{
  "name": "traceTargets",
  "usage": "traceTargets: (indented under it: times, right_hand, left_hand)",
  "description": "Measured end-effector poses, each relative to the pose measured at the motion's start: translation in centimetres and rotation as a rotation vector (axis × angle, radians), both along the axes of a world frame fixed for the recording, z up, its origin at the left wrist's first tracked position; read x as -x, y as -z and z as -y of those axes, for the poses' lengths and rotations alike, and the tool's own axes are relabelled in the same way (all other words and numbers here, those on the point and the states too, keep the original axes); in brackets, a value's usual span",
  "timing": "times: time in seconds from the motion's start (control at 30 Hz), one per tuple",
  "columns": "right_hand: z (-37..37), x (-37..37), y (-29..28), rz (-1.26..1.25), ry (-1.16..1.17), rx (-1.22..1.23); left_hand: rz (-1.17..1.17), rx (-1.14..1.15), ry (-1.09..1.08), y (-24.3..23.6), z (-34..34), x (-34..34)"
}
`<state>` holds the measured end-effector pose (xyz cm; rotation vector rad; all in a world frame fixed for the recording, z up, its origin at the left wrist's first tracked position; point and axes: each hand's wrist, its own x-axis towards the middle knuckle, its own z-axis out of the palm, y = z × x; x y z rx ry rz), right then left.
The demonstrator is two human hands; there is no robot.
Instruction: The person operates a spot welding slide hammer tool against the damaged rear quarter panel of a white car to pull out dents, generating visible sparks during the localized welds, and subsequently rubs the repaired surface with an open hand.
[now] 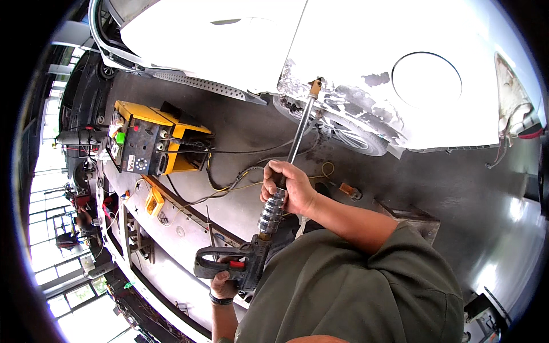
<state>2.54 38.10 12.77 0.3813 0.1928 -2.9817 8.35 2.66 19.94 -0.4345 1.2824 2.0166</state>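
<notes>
A long dent puller with a black pistol grip (250, 264) and a red trigger lies across my front. My left hand (223, 286), with a band on its wrist, is closed round the grip from below; part of its fingers is hidden. Further up, my right hand (294, 187) wraps the tool just above its ribbed metal sleeve (271, 212). From there a steel rod (300, 132) runs up to a copper-coloured tip (315, 87). That tip meets the scraped, bare-metal wheel arch (357, 97) of a white car (366, 40); firm contact is hard to tell.
To the left stands a yellow and black welding machine (154, 140) with dark cables (234, 182) crossing the floor. An orange power tool (347, 188) lies below the car wheel (349, 134). A yellow case (154, 202) rests beside a brown metal beam (197, 214). Another person (84, 220) is far left.
</notes>
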Motion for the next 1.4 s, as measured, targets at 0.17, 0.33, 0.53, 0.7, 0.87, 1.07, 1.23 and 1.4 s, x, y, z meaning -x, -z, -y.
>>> traceTargets:
  times: [0.17,0.33,0.53,0.7,0.87,1.07,1.23,1.4]
  right_hand:
    - [-0.1,0.3,-0.3,0.0,-0.017,0.046]
    - [0.0,0.8,-0.3,0.046,-0.017,0.058]
    - [-3.9,2.1,-1.8,0.185,0.023,-0.193]
    - [-10.2,6.0,1.1,0.099,0.228,-0.236]
    - [3.1,-0.2,-2.5,0.17,0.199,-0.166]
    - [6.2,-1.0,-2.9,0.315,0.02,0.002]
    - [3.2,0.6,-2.1,0.226,0.092,-0.084]
    - [1.0,0.9,-2.1,0.205,0.068,-0.136]
  left_hand:
    - [-0.055,0.05,0.02,-1.0,-0.1,0.3]
    - [-0.028,-0.051,-0.025,-2.5,-1.4,1.2]
    - [-0.033,-0.035,0.012,-2.5,-1.6,1.4]
    - [-0.094,0.008,0.062,-2.1,-1.4,1.4]
    - [-0.065,-0.011,0.03,-2.7,1.6,2.0]
    - [-0.08,0.133,0.075,-5.6,5.5,2.8]
    - [-0.152,0.049,0.076,-3.0,1.8,2.8]
    - [-0.139,0.007,0.051,-2.2,-0.2,2.4]
